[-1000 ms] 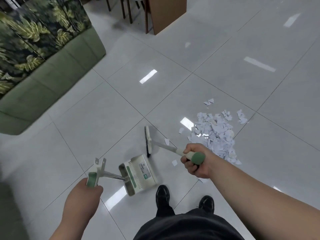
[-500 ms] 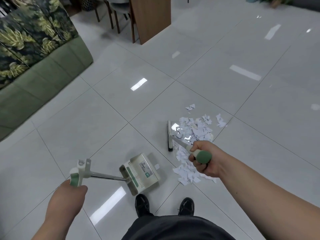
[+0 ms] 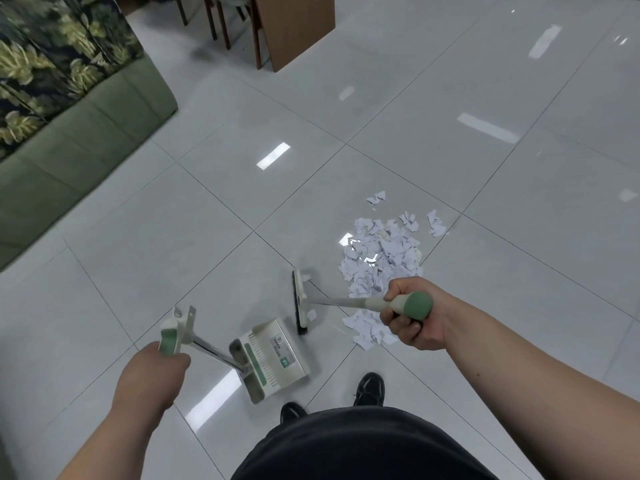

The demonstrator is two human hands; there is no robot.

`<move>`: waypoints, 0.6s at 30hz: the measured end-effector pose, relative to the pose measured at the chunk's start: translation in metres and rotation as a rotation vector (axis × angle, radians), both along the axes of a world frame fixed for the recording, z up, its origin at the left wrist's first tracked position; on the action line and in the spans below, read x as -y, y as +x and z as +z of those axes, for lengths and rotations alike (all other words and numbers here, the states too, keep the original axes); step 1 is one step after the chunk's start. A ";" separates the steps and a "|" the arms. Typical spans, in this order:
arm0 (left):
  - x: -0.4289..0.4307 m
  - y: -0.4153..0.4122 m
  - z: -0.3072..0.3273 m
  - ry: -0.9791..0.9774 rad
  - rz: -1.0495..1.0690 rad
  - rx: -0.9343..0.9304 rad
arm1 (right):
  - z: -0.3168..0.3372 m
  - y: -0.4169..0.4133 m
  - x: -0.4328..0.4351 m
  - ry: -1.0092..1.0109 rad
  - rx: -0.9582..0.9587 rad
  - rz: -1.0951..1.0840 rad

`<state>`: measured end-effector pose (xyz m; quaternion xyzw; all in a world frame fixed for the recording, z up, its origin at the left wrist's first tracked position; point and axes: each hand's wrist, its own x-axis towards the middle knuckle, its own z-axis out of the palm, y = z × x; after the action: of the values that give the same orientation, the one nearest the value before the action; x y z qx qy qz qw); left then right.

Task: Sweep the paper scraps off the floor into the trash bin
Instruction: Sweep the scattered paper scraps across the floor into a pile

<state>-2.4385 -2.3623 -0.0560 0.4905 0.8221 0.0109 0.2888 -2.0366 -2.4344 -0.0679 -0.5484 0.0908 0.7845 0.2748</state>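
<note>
A heap of white paper scraps (image 3: 381,261) lies on the grey tiled floor, with a few strays beyond it. My right hand (image 3: 414,315) grips the green-tipped handle of a small broom (image 3: 300,303), whose black bristles stand on the floor just left of the heap, beside the dustpan's mouth. My left hand (image 3: 152,374) holds the green-and-white handle of a white dustpan (image 3: 273,356) that rests on the floor in front of my shoes. No trash bin is in view.
A green sofa (image 3: 79,133) with a leaf-print cover fills the upper left. A wooden table panel (image 3: 298,29) and chair legs (image 3: 218,22) stand at the top. My black shoes (image 3: 370,388) are close behind the dustpan. Bare tiles stretch to the right.
The broom head has swept leftward out of the heap to the dustpan's mouth. The dustpan has barely shifted. The view has tilted slightly.
</note>
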 end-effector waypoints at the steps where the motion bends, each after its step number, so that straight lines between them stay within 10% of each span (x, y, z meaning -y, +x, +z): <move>1: 0.001 0.000 -0.001 -0.004 -0.006 0.007 | 0.001 -0.002 0.001 -0.014 0.017 0.021; 18: -0.014 0.042 -0.009 0.014 -0.103 0.036 | 0.040 0.051 0.023 0.009 0.284 0.278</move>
<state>-2.3963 -2.3482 -0.0653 0.5339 0.7904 0.0106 0.3003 -1.9852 -2.4569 -0.0283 -0.6595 -0.0287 0.7301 0.1763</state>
